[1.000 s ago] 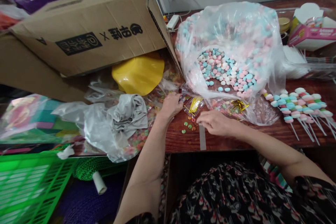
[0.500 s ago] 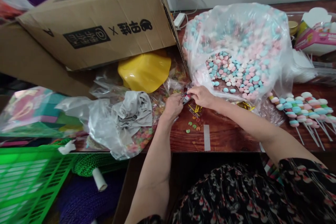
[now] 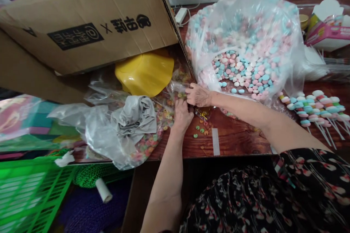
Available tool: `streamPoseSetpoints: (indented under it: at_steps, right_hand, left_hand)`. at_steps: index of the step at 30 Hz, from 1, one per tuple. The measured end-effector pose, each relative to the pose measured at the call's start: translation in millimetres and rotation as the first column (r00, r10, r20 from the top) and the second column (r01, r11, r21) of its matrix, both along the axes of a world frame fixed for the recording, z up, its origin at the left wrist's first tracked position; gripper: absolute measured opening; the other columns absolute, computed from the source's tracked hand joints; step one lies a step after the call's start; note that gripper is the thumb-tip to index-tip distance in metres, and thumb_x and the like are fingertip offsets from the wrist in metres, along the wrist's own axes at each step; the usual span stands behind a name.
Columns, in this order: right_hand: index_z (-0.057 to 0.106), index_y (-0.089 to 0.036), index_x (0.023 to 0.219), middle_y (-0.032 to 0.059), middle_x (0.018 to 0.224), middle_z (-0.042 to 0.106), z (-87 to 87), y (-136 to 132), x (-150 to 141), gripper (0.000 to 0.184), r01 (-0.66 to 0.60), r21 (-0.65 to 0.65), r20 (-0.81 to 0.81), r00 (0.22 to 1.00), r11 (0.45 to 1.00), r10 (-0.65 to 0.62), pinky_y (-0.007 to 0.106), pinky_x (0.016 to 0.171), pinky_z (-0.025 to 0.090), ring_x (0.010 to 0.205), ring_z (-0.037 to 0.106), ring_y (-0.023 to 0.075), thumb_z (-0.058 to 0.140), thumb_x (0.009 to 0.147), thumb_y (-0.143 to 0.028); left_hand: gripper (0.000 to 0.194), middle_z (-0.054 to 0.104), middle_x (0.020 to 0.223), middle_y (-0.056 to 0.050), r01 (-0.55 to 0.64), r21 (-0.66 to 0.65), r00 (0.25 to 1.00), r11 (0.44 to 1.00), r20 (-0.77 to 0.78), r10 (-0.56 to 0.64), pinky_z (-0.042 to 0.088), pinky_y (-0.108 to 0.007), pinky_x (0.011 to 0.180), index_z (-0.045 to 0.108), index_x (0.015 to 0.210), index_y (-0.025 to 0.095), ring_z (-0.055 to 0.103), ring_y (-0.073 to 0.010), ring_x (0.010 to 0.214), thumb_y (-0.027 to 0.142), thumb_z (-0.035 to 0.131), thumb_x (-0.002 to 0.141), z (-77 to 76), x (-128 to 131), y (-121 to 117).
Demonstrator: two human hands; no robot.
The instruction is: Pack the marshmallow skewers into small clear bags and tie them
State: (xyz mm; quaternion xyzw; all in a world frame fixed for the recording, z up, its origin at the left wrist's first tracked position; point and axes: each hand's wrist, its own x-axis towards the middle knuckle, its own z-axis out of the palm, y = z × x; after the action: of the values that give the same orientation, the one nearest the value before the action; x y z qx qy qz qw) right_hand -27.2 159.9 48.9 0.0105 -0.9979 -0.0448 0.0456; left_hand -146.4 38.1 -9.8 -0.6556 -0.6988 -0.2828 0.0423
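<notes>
1. Moved since the earlier frame: right hand (image 3: 199, 95), in from the side to the far side of the left hand (image 3: 182, 116), the two now close together.
2. Fingers, right: bent and bunched at clear film; whether they pinch it, cannot tell.
3. Fingers, left: curled, grouped beside the right fingertips; contents, if any, hidden.
4. Clear bag of ring sweets (image 3: 167, 113): on the table (image 3: 237, 145), at and beyond the left hand, running leftward. Judged limp, slippery, shifting in weight; rings light and likely brittle. Best hold: gathered loose film, not the filled part.
5. Gold ties (image 3: 202, 114): just below the right hand, partly obscured; thin, easily scattered.
6. Loose rings, green and orange (image 3: 202, 130): nearer the person, liable to be swept by a sleeve or wrist.
7. Pale strip (image 3: 216, 142): flat, right of the rings.
8. Obstructions: cardboard box (image 3: 90, 25), its edge just beyond the hands; yellow sheet (image 3: 144, 74) under it; grey cloth (image 3: 136, 114) lying over film.
9. Outermost, right: large bag of pastel sweets (image 3: 246, 25), open-mouthed; sweets on sticks (image 3: 317, 107).
</notes>
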Motion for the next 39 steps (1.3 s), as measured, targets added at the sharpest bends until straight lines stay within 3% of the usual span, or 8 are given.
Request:
streamPoseSetpoints:
  at_steps: [9,14,17,24,28,32,35,39]
  right_hand:
    - [0.057,-0.017,0.071,-0.0002,0.080,0.064,48.1,-9.6,22.8,0.028,-0.097,-0.128,-0.056,0.994,0.987,0.091,0.050,0.087,0.037,0.103,0.046,0.0177,0.051,0.096,-0.028]
    - [0.055,-0.017,0.072,-0.0003,0.068,0.052,119.3,11.1,77.2,0.040,0.038,0.138,-0.160,0.987,0.990,-0.015,0.047,0.083,0.042,0.092,0.048,0.0159,0.029,0.102,-0.019]
    - [0.056,-0.018,0.073,-0.0002,0.066,0.049,138.3,13.6,140.7,0.043,0.214,0.253,-0.389,0.916,0.943,-0.103,0.045,0.080,0.042,0.087,0.050,0.0164,0.024,0.102,-0.015]
    - [0.064,-0.026,0.081,-0.0055,0.084,0.068,51.4,-83.0,261.4,0.014,0.346,0.282,-0.649,0.756,0.895,-0.087,0.036,0.080,0.039,0.085,0.053,0.0126,0.057,0.092,-0.021]
    - [0.067,-0.024,0.084,-0.0043,0.089,0.071,5.2,-133.2,274.2,0.009,0.379,0.123,-0.729,0.661,0.917,-0.176,0.035,0.082,0.038,0.088,0.054,0.0129,0.061,0.088,-0.018]
    - [0.069,-0.028,0.090,-0.0047,0.098,0.072,-15.8,-151.1,279.8,0.012,0.418,0.036,-0.736,0.626,0.908,-0.260,0.037,0.086,0.035,0.088,0.052,0.0134,0.057,0.090,-0.023]
    - [0.070,-0.032,0.093,-0.0046,0.102,0.072,-27.0,-151.6,291.0,0.016,0.562,-0.092,-0.677,0.570,0.822,-0.465,0.037,0.087,0.034,0.089,0.053,0.0149,0.055,0.091,-0.026]
    - [0.071,-0.027,0.098,0.0043,0.105,0.070,-36.9,-152.6,305.4,0.019,0.763,-0.436,-0.476,0.254,0.477,-0.842,0.037,0.084,0.035,0.093,0.056,0.0191,0.053,0.091,-0.025]
  left_hand:
    - [0.020,0.064,0.101,-0.015,0.045,-0.041,0.998,0.998,-0.036,-0.046,0.043,-0.044,0.092,0.062,0.097,0.015,0.057,-0.0290,0.101,0.013,0.048,0.084,7.2,4.1,-3.4]
    - [0.031,0.064,0.109,-0.017,0.055,-0.050,0.996,0.997,-0.066,-0.058,0.042,-0.045,0.097,0.061,0.110,0.012,0.056,-0.0292,0.108,0.013,0.046,0.083,7.8,3.7,-0.9]
    - [0.031,0.065,0.111,-0.017,0.070,-0.091,0.997,0.993,-0.020,-0.072,0.043,-0.046,0.098,0.064,0.107,0.012,0.058,-0.0292,0.108,0.015,0.050,0.080,11.2,-5.1,2.0]
    - [0.041,0.068,0.116,-0.009,0.167,-0.015,0.867,0.986,0.479,-0.139,0.053,-0.039,0.092,0.063,0.121,0.019,0.066,-0.0228,0.102,0.037,0.061,0.084,82.4,44.2,-27.1]
    - [0.061,0.063,0.131,-0.010,0.583,-0.259,0.734,0.770,0.575,-0.362,0.044,-0.046,0.106,0.059,0.131,0.021,0.058,-0.0280,0.118,0.038,0.074,0.074,111.7,129.1,-52.9]
    - [0.055,0.072,0.111,-0.008,0.751,-0.361,0.515,0.553,0.845,-0.147,0.053,-0.037,0.089,0.061,0.126,0.017,0.067,-0.0213,0.095,0.034,0.072,0.075,86.3,178.8,-52.9]
    - [0.039,0.073,0.088,-0.004,0.702,-0.360,0.419,0.615,0.907,0.053,0.054,-0.029,0.071,0.068,0.105,0.015,0.066,-0.0160,0.074,0.030,0.074,0.070,60.4,181.2,-46.6]
    - [0.030,0.072,0.084,-0.002,0.597,-0.371,0.495,0.711,0.868,0.038,0.051,-0.027,0.071,0.068,0.093,0.015,0.064,-0.0156,0.074,0.025,0.074,0.066,44.4,172.5,-44.3]
